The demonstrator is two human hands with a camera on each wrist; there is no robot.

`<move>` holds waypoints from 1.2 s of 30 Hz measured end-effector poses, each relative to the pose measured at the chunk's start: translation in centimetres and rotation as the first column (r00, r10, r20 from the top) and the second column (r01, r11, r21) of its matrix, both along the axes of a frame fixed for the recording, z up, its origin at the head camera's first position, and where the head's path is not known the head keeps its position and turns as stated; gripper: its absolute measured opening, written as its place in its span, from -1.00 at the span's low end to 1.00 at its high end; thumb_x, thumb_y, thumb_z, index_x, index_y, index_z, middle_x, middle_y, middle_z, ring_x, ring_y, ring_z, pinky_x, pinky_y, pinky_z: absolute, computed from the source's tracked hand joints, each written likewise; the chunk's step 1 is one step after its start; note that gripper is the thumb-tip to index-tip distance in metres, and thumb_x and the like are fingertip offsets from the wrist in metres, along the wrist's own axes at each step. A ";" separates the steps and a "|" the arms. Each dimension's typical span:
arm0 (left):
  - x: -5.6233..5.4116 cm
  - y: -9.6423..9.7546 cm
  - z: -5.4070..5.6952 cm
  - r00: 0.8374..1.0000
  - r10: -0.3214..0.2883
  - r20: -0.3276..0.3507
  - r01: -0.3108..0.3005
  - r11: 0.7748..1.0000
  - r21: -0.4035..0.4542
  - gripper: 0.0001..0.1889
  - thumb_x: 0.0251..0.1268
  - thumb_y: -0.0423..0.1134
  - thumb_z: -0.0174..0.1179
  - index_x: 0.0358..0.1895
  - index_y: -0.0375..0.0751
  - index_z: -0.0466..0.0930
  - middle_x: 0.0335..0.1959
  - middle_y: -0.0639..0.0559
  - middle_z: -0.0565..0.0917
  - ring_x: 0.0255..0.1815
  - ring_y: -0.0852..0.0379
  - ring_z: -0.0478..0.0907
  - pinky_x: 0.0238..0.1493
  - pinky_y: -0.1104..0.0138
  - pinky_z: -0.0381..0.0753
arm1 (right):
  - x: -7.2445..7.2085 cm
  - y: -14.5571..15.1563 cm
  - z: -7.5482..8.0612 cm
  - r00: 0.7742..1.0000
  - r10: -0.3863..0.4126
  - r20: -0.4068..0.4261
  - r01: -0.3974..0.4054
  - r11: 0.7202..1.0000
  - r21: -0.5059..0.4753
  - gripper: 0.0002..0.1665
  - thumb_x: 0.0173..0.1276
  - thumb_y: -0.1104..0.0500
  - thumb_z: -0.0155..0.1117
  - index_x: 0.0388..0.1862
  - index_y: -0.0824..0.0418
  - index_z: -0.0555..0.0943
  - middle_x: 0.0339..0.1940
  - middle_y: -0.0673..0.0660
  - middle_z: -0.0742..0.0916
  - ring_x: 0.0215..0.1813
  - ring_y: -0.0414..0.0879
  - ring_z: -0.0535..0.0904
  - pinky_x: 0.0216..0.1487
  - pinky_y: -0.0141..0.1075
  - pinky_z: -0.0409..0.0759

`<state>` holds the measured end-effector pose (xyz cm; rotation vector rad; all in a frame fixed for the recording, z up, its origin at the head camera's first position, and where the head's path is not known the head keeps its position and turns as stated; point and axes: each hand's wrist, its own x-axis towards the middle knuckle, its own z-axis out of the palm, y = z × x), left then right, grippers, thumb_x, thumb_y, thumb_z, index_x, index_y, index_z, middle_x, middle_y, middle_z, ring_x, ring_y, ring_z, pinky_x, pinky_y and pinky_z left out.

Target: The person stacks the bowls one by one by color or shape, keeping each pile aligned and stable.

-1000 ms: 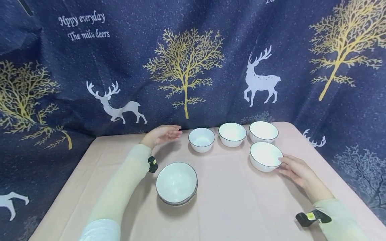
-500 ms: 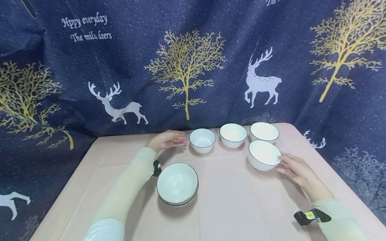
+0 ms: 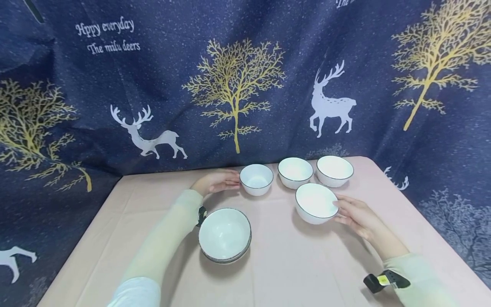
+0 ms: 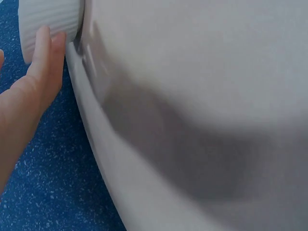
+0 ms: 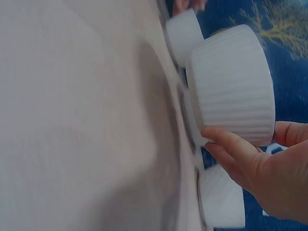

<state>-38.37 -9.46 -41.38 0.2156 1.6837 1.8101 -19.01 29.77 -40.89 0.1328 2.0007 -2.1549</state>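
My right hand point(image 3: 356, 215) pinches a white dark-rimmed bowl point(image 3: 316, 201) by its right side, thumb at the rim and fingers under the ribbed wall point(image 5: 231, 91). That bowl hangs above the table, slightly tilted, in front of the back row. At the row's left end, my left hand point(image 3: 218, 181) touches the side of another white bowl point(image 3: 256, 176) with fairly straight fingers. The left wrist view shows those fingers point(image 4: 43, 57) against the ribbed wall. Two more white bowls, a middle one point(image 3: 295, 172) and a right one point(image 3: 335, 170), complete the row.
A stack of larger grey-rimmed bowls point(image 3: 225, 234) stands nearer, beside my left forearm. The pink-covered table point(image 3: 287, 264) ends at a dark blue cloth point(image 3: 268, 106) printed with deer and trees.
My right hand has carried its bowl leftward, away from the row's right end. My left hand has moved right and now reaches the leftmost bowl.
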 end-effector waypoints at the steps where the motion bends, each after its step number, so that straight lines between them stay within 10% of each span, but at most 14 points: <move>1: 0.0 0.1 -0.1 1.000 0.000 0.002 0.000 1.000 -0.009 -0.55 0.44 -0.50 -0.07 0.33 -0.54 0.13 0.13 -0.38 0.46 -0.12 0.04 0.59 0.35 0.00 0.40 | 0.0 -0.4 0.0 1.000 0.005 0.008 -0.005 1.000 0.011 -0.21 0.50 0.22 -0.02 0.46 0.56 -0.13 0.44 0.56 0.07 -0.08 -0.36 0.59 0.16 -0.21 0.61; 18: -0.3 0.7 -1.4 1.000 -0.005 0.003 0.005 0.997 -0.076 -0.42 0.50 -0.40 -0.07 0.45 -0.52 -0.06 0.27 -0.49 0.33 0.21 -0.20 0.44 0.25 0.11 0.54 | 0.2 -4.6 -0.8 0.997 0.067 0.039 -0.070 0.994 0.078 -0.27 0.44 0.23 0.02 0.42 0.59 0.04 0.36 0.57 0.27 0.05 -0.04 0.61 0.08 -0.20 0.66; 36: -0.1 1.1 -1.9 0.999 -0.018 -0.034 0.016 0.998 -0.061 -0.49 0.49 -0.44 -0.09 0.40 -0.57 0.06 0.23 -0.51 0.37 0.00 -0.06 0.60 0.22 0.15 0.56 | 1.2 -6.3 -1.5 0.987 0.135 0.081 -0.138 0.990 0.031 -0.25 0.42 0.22 0.09 0.41 0.58 0.07 0.35 0.57 0.29 0.21 0.26 0.50 0.15 -0.07 0.61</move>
